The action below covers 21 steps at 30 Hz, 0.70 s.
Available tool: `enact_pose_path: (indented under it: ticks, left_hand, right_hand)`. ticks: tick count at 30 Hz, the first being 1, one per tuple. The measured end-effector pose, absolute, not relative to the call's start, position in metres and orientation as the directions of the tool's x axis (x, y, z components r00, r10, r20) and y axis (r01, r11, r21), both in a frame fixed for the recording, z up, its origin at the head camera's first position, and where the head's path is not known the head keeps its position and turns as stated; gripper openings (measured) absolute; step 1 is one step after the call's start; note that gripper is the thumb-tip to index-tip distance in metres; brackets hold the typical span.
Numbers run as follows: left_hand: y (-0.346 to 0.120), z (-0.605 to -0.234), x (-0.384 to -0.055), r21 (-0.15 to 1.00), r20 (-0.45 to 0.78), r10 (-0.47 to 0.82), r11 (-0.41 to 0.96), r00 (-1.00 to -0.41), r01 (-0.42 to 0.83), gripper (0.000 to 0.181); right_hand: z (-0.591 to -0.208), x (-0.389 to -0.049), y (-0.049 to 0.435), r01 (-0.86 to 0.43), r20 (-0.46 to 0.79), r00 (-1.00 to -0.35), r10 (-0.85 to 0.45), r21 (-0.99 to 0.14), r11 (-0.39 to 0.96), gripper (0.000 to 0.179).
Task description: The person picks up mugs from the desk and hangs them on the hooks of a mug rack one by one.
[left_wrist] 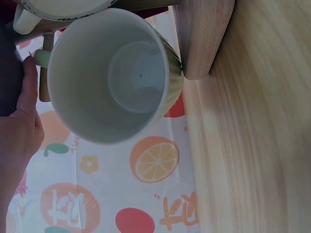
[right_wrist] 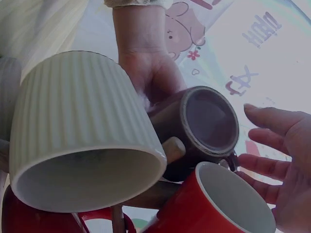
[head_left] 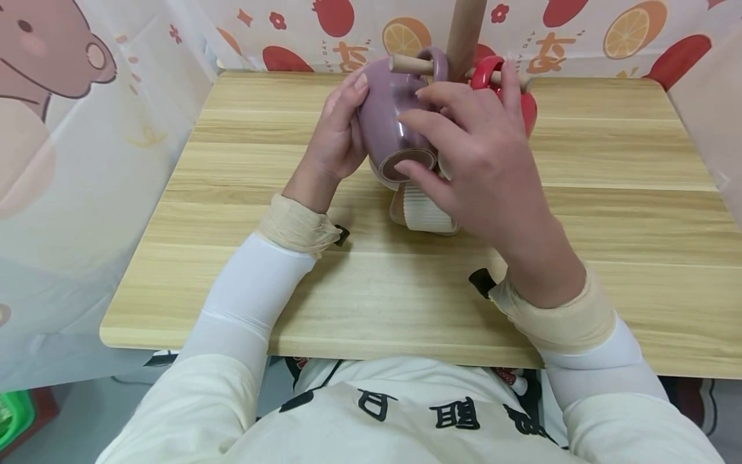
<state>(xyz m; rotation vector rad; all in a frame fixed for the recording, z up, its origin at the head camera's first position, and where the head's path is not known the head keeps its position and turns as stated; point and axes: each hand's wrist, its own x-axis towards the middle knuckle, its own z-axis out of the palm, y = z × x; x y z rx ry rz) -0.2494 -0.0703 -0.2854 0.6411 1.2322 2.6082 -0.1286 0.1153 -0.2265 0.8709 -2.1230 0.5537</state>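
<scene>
A glossy purple mug (head_left: pixel 385 122) hangs tilted by its handle on a peg of a wooden mug rack (head_left: pixel 466 32), its base towards me. My left hand (head_left: pixel 342 125) grips the mug's left side, thumb in front; its other fingers are mostly hidden behind. Spread fingers of my right hand (head_left: pixel 481 148) stand close to the mug's right side. In the right wrist view this right hand (right_wrist: pixel 286 155) is apart from the purple mug (right_wrist: pixel 211 119). The left wrist view shows my left hand (left_wrist: pixel 22 121) beside the dark mug wall (left_wrist: pixel 9 73).
A white ribbed mug (head_left: pixel 429 209) hangs low on the rack, its inside (left_wrist: pixel 138 77) facing the left wrist camera. Red mugs hang there too, one behind my right hand (head_left: pixel 529 113). Behind the wooden table (head_left: pixel 232 193) is a fruit-print curtain (head_left: pixel 371 38).
</scene>
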Motion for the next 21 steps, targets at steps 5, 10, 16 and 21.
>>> enact_pose_path:
  ticks: [5, 10, 16, 21]
  left_hand:
    - [-0.07, -0.282, -0.248, 0.794, 0.278, 0.33, -0.608, -0.902, 0.022, 0.038]
    - [-0.07, -0.283, -0.249, 0.806, 0.301, 0.316, -0.588, -0.9, 0.063, 0.042]
    - [-0.071, -0.284, -0.25, 0.818, 0.314, 0.325, -0.569, -0.892, 0.08, 0.041]
    - [-0.072, -0.283, -0.25, 0.81, 0.319, 0.328, -0.581, -0.889, 0.077, 0.039]
  right_hand:
    - [-0.222, -0.131, 0.12, -0.759, 0.834, -0.436, -0.338, -0.139, 0.637, 0.035]
    - [-0.221, -0.137, 0.125, -0.744, 0.882, -0.408, -0.235, -0.172, 0.645, 0.035]
    - [-0.221, -0.142, 0.133, -0.691, 0.839, -0.492, -0.234, -0.212, 0.691, 0.043]
    - [-0.222, -0.144, 0.135, -0.71, 0.825, -0.513, -0.235, -0.255, 0.656, 0.047]
